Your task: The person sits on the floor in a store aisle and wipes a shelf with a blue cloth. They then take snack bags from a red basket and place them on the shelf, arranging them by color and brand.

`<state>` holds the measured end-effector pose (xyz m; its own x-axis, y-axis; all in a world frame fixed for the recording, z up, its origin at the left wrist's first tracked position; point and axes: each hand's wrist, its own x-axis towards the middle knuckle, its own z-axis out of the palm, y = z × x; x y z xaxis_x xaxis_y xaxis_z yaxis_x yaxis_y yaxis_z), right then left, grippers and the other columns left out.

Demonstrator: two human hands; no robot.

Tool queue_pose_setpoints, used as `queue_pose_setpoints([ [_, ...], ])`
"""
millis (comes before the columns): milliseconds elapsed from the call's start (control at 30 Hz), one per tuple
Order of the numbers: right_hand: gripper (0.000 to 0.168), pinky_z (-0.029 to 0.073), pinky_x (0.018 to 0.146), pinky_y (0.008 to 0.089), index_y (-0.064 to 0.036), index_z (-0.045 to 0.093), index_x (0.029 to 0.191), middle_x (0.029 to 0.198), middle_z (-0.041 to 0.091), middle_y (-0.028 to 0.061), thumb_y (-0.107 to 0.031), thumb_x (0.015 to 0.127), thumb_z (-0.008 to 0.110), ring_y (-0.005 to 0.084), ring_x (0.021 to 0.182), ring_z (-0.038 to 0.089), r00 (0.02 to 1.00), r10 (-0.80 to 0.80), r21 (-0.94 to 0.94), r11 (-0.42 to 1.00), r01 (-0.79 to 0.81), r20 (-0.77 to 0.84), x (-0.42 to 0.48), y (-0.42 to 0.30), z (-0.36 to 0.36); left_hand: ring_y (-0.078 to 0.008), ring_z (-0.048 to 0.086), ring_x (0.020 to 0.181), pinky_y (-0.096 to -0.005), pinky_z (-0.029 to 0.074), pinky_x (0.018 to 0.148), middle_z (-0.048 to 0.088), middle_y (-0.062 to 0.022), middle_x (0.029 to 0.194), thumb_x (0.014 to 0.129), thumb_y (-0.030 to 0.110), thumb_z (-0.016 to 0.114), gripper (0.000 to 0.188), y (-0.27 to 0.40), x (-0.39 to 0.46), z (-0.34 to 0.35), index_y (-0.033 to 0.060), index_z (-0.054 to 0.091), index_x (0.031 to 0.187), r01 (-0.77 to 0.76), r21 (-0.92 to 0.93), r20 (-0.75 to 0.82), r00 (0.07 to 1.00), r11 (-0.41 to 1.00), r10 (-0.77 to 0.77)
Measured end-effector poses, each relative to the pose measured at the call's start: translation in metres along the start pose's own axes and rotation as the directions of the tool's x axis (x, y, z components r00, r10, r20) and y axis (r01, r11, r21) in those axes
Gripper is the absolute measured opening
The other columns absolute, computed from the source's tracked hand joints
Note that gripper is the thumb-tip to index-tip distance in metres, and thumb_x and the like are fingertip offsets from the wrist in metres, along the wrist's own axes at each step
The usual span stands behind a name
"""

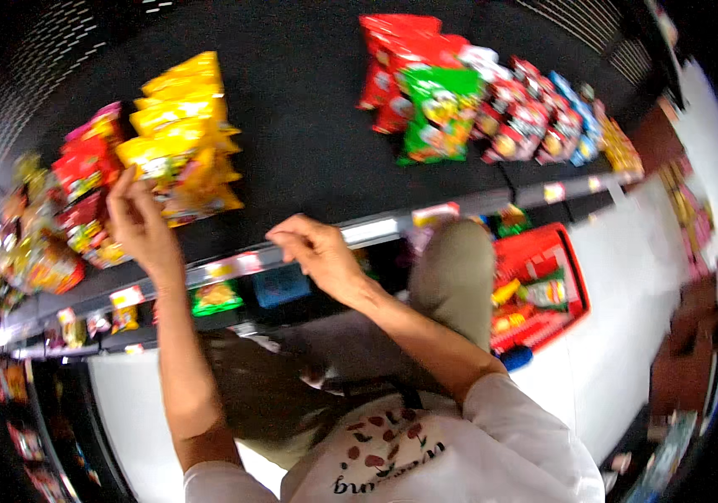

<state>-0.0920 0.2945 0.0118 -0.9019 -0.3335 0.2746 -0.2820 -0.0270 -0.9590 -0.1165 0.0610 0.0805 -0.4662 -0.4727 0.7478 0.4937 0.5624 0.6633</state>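
My left hand (139, 229) is raised at the front of a black shelf (296, 126), its fingers bent and slightly apart. Its fingertips overlap the lower left of a row of yellow snack bags (177, 144); blur hides whether they touch. Just left of it stand red snack bags (89, 160). Over the shelf's front edge, my right hand (318, 254) hovers with loosely bent fingers and no visible object in it. A green snack bag (441, 113) leans before red bags (390, 69) farther right on the shelf.
Red-and-white packs (522, 119) and blue packs (576, 119) continue the row rightward. Price tags line the shelf's front rail (371, 232). A lower shelf holds a green pack (216, 297). A red basket (576, 270) containing packs is on the floor beside my bent knee (453, 276).
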Motion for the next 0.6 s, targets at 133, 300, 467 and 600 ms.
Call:
queue_pose_setpoints([
  [133, 0.014, 0.039, 0.051, 0.0228, -0.004, 0.065, 0.096, 0.068, 0.053, -0.0028, -0.017, 0.098, 0.061, 0.0028, 0.059, 0.046, 0.999, 0.013, -0.011, 1.000, -0.013, -0.038, -0.040, -0.014, -0.035, -0.0034, 0.053, 0.073, -0.0181, 0.041, 0.060, 0.063, 0.0006, 0.089, 0.103, 0.017, 0.050, 0.023, 0.030, -0.022, 0.020, 0.0025, 0.065, 0.113, 0.066, -0.037, 0.219, 0.974, 0.997, -0.056],
  [300, 0.019, 0.040, 0.054, 0.0274, -0.001, 0.062, 0.085, 0.069, 0.055, 0.0020, -0.017, 0.096, 0.063, 0.0063, 0.062, 0.046, 0.974, -0.078, -0.118, 0.992, 0.053, -0.212, -0.087, -0.032, -0.095, -0.0045, 0.051, 0.066, -0.0204, 0.040, 0.055, 0.058, -0.0001, 0.075, 0.103, 0.019, 0.052, 0.023, 0.050, -0.047, 0.063, 0.0019, 0.066, 0.107, -0.028, -0.015, 0.427, 0.904, 1.000, 0.031],
  [467, 0.016, 0.045, 0.065, 0.0249, -0.001, 0.068, 0.092, 0.075, 0.062, 0.0009, -0.016, 0.096, 0.062, 0.0055, 0.072, 0.054, 0.890, 0.009, -0.234, 0.964, -0.129, -0.455, -0.133, -0.049, -0.166, -0.0059, 0.052, 0.061, -0.0216, 0.041, 0.054, 0.059, -0.0014, 0.071, 0.102, 0.023, 0.052, 0.025, 0.058, -0.057, 0.084, 0.0025, 0.066, 0.105, -0.040, 0.019, 0.545, 0.838, 0.999, 0.024],
  [600, 0.024, 0.033, 0.050, 0.0208, -0.005, 0.068, 0.087, 0.063, 0.050, -0.0057, -0.022, 0.100, 0.058, 0.0020, 0.055, 0.042, 0.732, 0.014, -0.175, 0.968, -0.181, -0.681, -0.185, -0.026, -0.239, -0.0067, 0.055, 0.060, -0.0220, 0.042, 0.054, 0.058, -0.0016, 0.069, 0.102, 0.024, 0.052, 0.025, 0.066, -0.066, 0.103, 0.0033, 0.067, 0.104, -0.081, 0.051, 0.595, 0.803, 0.995, 0.035],
])
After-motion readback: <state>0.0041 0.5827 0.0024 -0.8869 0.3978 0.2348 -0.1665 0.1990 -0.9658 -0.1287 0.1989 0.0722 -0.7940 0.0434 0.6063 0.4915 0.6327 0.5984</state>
